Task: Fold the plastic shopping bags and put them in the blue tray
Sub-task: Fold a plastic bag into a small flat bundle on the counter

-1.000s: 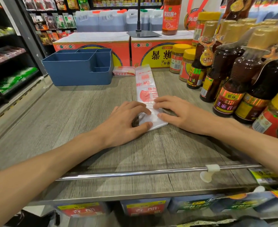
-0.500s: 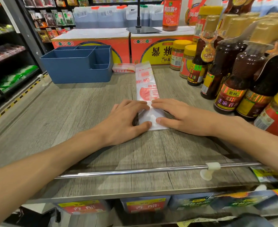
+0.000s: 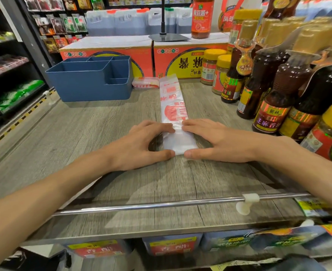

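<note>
Thin printed plastic, folded lengthwise into a narrow strip, forms the shopping bag (image 3: 172, 112) lying flat on the grey wood-grain desk (image 3: 83, 145). Nearest the viewer, its white end is doubled back on itself and pinned from both sides: the left hand (image 3: 141, 145) presses with straight fingers on the fold's far edge and thumb at its near corner, and the right hand (image 3: 218, 142) mirrors it, neither one curled round the film. Such film should be very light, limp and slippery, and likely to spring open once released; the fold is best held by flat pressure on the crease and lifted by pinching the layered end. Beyond the hands the strip runs away toward a second packet (image 3: 145, 82), apparently a folded bag, though too small to be sure. Farthest left stands the blue tray (image 3: 87, 89), well apart from the hands.
</note>
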